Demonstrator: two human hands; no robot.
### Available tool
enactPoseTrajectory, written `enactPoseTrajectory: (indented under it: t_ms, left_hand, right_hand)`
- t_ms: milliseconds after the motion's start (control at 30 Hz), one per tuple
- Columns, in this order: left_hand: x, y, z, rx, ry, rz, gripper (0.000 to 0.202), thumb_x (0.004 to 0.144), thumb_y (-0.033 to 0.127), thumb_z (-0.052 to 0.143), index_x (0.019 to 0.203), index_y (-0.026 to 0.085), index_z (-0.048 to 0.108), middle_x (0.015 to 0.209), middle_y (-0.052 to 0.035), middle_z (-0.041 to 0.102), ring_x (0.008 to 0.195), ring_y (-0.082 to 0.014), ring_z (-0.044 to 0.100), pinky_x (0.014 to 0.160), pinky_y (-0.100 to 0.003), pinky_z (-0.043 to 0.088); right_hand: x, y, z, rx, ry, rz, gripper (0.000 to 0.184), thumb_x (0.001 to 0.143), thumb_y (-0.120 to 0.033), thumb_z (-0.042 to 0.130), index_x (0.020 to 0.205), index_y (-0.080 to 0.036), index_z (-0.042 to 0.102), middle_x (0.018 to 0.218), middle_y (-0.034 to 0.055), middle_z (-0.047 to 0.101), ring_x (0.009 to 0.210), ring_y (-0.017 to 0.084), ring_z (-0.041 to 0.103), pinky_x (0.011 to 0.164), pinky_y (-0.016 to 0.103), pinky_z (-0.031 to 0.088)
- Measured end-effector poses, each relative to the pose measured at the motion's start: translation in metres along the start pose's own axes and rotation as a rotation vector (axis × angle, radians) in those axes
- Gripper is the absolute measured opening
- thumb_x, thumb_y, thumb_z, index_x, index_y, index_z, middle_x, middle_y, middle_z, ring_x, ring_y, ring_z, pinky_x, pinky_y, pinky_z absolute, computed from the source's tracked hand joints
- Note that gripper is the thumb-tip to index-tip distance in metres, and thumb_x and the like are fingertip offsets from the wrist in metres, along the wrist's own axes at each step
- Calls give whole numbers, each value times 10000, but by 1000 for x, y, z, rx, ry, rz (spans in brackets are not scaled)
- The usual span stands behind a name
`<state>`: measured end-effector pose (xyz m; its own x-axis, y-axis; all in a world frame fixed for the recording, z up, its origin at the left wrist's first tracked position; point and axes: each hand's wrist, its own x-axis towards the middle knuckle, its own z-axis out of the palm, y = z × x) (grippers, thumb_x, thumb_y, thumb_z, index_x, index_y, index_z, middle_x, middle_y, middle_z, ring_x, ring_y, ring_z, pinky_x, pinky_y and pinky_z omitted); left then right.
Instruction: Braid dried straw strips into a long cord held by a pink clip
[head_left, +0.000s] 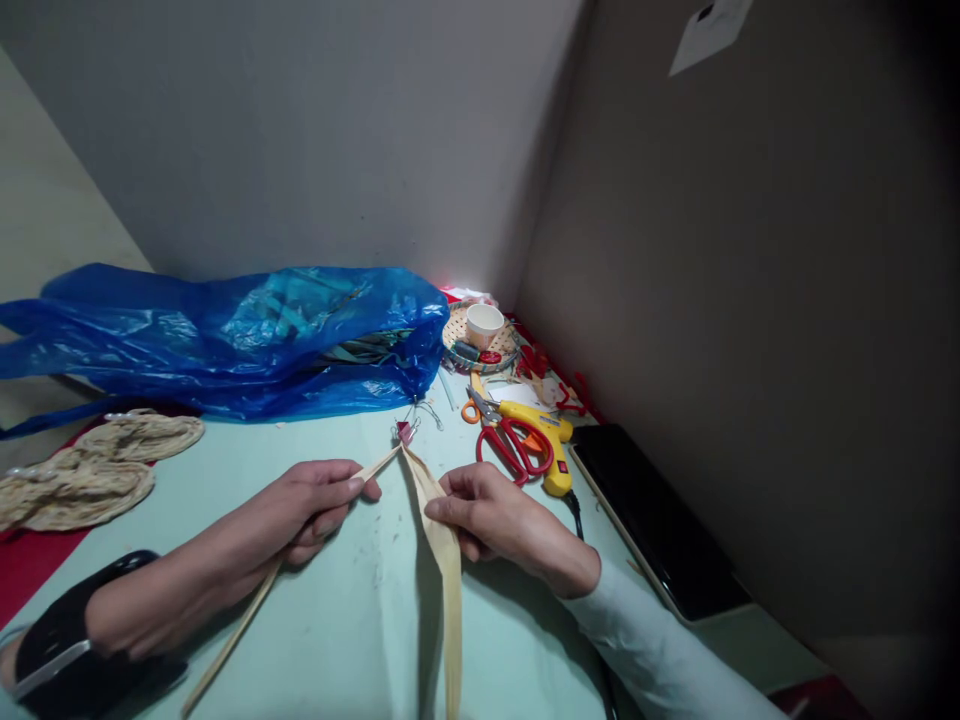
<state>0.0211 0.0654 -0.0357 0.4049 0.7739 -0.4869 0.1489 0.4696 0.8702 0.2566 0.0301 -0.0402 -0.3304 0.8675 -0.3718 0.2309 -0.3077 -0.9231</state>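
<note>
1. Our left hand [315, 505], toward the table's [352, 630] front edge, pinches a thin leaf strip [377, 466] between thumb and fingers.
2. A binder clip [406, 432] joins it to a wide strip [448, 570]; we judge the work barely begun.
3. Our right hand [499, 520] pinches the wide strip.

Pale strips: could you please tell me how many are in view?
2. A narrow strip runs through the left hand; a wider strip is pinched by the right hand. They meet at the binder clip. Others may be hidden.
</note>
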Motion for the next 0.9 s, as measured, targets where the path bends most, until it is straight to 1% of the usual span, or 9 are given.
enactPoseTrajectory:
  t_ms: [67,100,167,200,233,367,433,667,900]
  left_hand:
    - [-2,3,3,55,-33,1,256,864,401,655,884,146,674,411,116,361,349,-29,162,324,-135,158]
    - [-3,5,6,62,-43,1,251,840,395,676,871,146,675,427,81,453,332,-39,262,326,-143,234]
    - [-3,10,16,49,-54,10,254,772,380,734,845,145,671,591,-17,643,414,-100,499,379,-190,400]
    - [-2,13,22,37,-54,13,269,742,382,759,827,145,664,667,-45,678,467,-121,556,400,-204,436]
    - [-1,16,28,27,-57,17,286,718,388,780,803,146,653,690,-45,676,484,-118,559,394,-196,429]
    - [13,20,46,7,-57,31,380,680,437,808,679,172,536,458,103,410,367,-11,228,327,-125,153]
    - [20,16,49,-3,-49,36,384,661,408,806,666,190,490,437,142,319,382,-3,147,340,-127,95]
    - [21,6,48,7,-17,59,280,681,336,748,761,188,524,453,155,299,412,-20,108,355,-148,83]
    - [20,7,47,68,8,96,158,714,263,686,716,167,561,479,120,343,405,-29,184,362,-159,115]
  right_hand:
    - [-1,-1,1,17,-15,-1,266,911,-168,554,651,-180,499,387,-77,468,354,54,375,387,170,256]
    - [-2,-2,2,26,-24,1,283,922,-176,547,646,-183,487,385,-77,465,353,54,372,388,171,259]
    - [-3,-4,6,44,-48,5,302,949,-193,525,651,-188,474,388,-77,467,353,54,364,390,170,261]
    - [-4,-4,8,53,-63,8,302,962,-200,511,662,-188,478,393,-77,470,354,54,358,391,170,259]
    - [-5,-5,10,62,-80,10,296,973,-206,499,677,-186,488,399,-77,474,356,53,354,392,169,256]
    - [-8,-7,15,73,-141,21,318,988,-219,479,673,-178,507,413,-61,501,357,54,356,393,174,261]
    - [-8,-7,14,51,-137,18,333,980,-234,494,651,-179,497,417,-51,516,353,52,353,391,178,264]
    - [5,-1,15,-24,123,-61,204,914,-266,556,730,-189,510,430,-79,487,360,54,347,402,186,262]
    - [12,6,15,-70,170,-73,96,836,-172,559,752,-191,517,448,-81,483,381,64,385,425,193,287]
